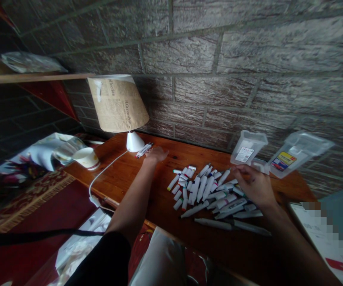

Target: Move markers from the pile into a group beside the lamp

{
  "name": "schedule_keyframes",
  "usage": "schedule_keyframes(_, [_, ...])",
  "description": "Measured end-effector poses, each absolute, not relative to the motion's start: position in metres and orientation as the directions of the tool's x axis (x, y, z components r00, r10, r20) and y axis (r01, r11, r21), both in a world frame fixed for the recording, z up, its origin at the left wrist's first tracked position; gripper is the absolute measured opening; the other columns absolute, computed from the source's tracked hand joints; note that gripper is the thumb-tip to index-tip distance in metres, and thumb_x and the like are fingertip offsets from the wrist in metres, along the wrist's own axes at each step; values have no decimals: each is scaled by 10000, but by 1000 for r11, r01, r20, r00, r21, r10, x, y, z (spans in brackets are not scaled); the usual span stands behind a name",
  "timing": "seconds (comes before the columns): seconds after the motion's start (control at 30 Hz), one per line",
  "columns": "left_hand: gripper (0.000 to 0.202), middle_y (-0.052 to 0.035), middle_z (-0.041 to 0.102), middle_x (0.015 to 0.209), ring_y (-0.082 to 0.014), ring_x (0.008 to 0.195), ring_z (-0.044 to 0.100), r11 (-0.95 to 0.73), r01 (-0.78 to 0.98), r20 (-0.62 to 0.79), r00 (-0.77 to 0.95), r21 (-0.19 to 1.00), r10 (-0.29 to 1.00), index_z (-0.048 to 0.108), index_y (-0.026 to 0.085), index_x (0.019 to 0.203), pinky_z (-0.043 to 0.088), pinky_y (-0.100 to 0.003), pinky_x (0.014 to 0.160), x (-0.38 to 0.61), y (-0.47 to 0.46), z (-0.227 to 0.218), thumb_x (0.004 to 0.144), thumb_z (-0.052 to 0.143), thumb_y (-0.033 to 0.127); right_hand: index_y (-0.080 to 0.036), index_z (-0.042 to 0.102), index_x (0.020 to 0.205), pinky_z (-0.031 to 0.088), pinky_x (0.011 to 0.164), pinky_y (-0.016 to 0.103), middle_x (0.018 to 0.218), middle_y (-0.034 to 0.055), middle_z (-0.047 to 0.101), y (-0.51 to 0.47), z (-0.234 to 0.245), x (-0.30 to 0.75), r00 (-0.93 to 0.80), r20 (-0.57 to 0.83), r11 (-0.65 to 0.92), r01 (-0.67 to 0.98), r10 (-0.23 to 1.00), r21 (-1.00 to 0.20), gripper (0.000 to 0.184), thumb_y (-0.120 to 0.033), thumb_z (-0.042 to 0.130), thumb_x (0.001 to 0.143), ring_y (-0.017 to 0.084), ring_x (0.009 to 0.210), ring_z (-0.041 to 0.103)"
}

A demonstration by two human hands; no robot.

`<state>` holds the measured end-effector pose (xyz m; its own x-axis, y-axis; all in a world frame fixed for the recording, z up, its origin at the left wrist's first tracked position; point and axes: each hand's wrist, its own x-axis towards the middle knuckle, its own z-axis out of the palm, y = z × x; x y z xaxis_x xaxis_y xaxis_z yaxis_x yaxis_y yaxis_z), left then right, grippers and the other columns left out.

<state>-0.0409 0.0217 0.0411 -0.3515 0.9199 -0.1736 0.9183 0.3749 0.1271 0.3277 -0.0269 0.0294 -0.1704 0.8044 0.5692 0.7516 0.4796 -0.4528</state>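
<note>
A heap of several white markers (210, 192) with coloured caps lies on the wooden table (159, 198). My right hand (255, 184) rests on the right side of the heap, fingers curled round a marker. My left hand (156, 154) reaches far forward, fingers flat on the table, beside two or three markers (144, 150) lying by the lamp's white base (135, 142). Whether it touches them I cannot tell.
A lamp with a newspaper-print shade (118, 103) stands at the back left. A paper cup (85, 158) sits at the table's left end. Two clear plastic cases (249, 147) (296, 153) lean on the brick wall. A white cable (103, 174) runs off the edge.
</note>
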Motion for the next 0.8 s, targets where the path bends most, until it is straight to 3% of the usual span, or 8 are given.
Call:
schedule_keyframes(0.2, [600, -201, 611, 1376, -349, 1277, 585, 399, 910, -234, -365, 114, 901, 653, 154, 1311, 477, -422, 1024, -36, 20, 44, 950, 417, 571, -203, 733, 849, 479, 520, 274, 793, 63, 782, -27, 29, 327, -175, 586, 493, 750, 791, -442, 331, -459, 528, 897, 165, 497, 639])
schedule_keyframes(0.5, [570, -183, 633, 1354, -341, 1254, 604, 378, 916, -239, -340, 138, 910, 676, 152, 1270, 488, -397, 1014, -30, 17, 46, 946, 444, 560, -208, 738, 841, 508, 546, 280, 810, 58, 788, -26, 27, 328, -156, 586, 483, 747, 795, -457, 342, -477, 534, 891, 173, 519, 665])
schedule_keyframes(0.7, [579, -198, 660, 1304, -339, 1220, 623, 385, 911, -119, -370, 150, 921, 666, 131, 1276, 494, -393, 999, -22, 13, 51, 972, 382, 534, -211, 731, 829, 518, 541, 276, 784, 64, 779, -26, 26, 325, -161, 586, 499, 724, 794, -476, 322, -461, 537, 888, 191, 581, 697])
schedule_keyframes(0.8, [522, -151, 677, 1288, -308, 1206, 633, 340, 923, -12, -343, 179, 939, 668, 196, 1273, 493, -375, 996, -19, 10, 55, 997, 332, 483, -217, 720, 833, 521, 536, 273, 802, 59, 783, -26, 25, 323, -166, 568, 498, 708, 806, -500, 274, -415, 538, 888, 187, 591, 701])
